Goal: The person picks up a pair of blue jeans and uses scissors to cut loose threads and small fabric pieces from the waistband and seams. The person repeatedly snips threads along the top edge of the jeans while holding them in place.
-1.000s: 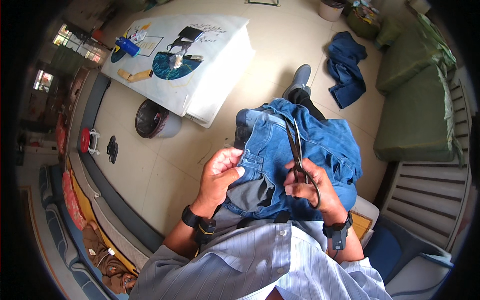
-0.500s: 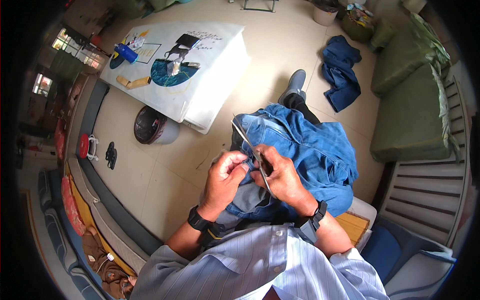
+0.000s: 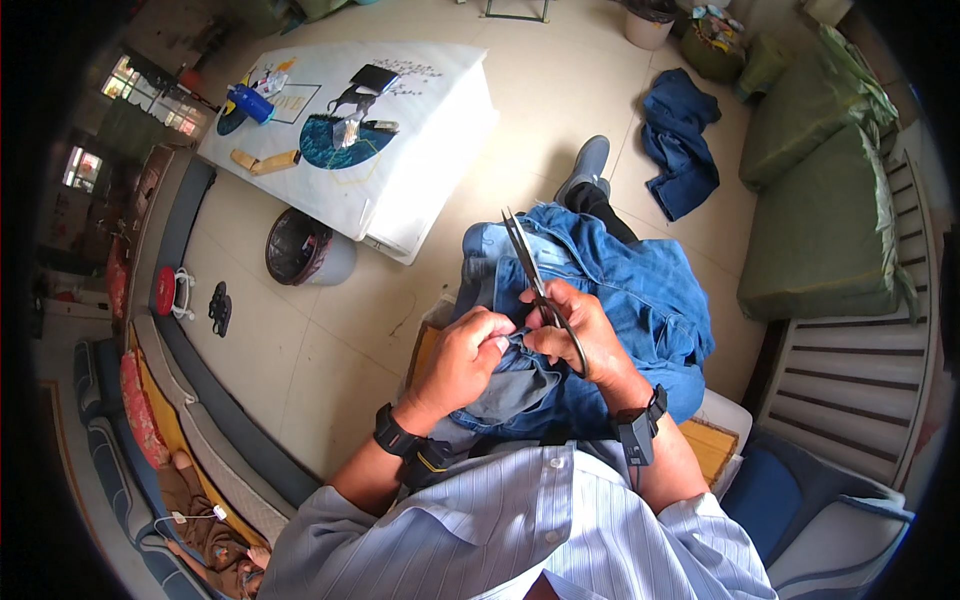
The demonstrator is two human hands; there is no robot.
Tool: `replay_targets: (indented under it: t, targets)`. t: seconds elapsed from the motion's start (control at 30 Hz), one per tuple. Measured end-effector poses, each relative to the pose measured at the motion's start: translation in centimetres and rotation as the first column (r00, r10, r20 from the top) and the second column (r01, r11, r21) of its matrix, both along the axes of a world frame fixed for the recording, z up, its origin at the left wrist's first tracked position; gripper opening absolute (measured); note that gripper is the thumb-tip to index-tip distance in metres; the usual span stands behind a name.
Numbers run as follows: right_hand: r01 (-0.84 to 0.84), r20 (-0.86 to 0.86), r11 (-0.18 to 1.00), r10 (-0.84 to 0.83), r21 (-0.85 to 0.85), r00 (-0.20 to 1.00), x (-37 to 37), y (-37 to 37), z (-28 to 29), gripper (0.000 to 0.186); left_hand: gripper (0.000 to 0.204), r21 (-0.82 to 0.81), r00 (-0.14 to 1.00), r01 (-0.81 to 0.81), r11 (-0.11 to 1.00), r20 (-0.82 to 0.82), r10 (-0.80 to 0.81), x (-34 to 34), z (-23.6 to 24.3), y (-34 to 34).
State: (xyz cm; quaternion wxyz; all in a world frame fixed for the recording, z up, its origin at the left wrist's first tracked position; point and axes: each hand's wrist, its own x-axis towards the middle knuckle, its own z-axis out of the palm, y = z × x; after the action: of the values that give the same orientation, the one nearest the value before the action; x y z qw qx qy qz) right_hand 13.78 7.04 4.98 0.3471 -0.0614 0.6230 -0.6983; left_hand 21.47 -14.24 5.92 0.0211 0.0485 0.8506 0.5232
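Blue denim jeans (image 3: 645,300) lie bunched across my lap, with a grey inner piece of cloth (image 3: 515,392) turned out near my body. My left hand (image 3: 462,358) pinches a small bit of the denim between thumb and fingers. Close beside it, my right hand (image 3: 590,335) holds a pair of scissors (image 3: 526,258), their handles in the palm. The blades point away from me over the jeans, slightly parted. The fingertips of my right hand also reach the pinched denim edge, but fingers partly hide that spot.
Ahead to the left stands a table (image 3: 440,170) with a printed white cover, a blue bottle (image 3: 250,103) on it. A lined bin (image 3: 335,260) stands below its near corner. More jeans (image 3: 682,150) lie on the floor. A person's legs (image 3: 205,510) show at lower left.
The scissors have swung round in my right hand, from slanting left to pointing more straight ahead, and their blades have parted. Both hands have shifted slightly; the left still pinches the denim.
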Motion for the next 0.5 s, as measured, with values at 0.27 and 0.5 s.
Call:
replay_targets:
  t: [0.27, 0.5]
  targets:
    - [-0.089, -0.112, 0.996, 0.091, 0.022, 0.989, -0.6, -0.1, -0.7, 0.052, 0.029, 0.074, 0.99, -0.037, 0.997, 0.138, 0.027, 0.5, -2.2, 0.5]
    - [-0.125, -0.187, 0.99, 0.135, 0.065, 0.973, -0.8, 0.3, -0.5, 0.049, 0.024, -0.064, 0.999, 0.002, 0.998, 0.039, 0.0, 0.8, -2.0, 0.2]
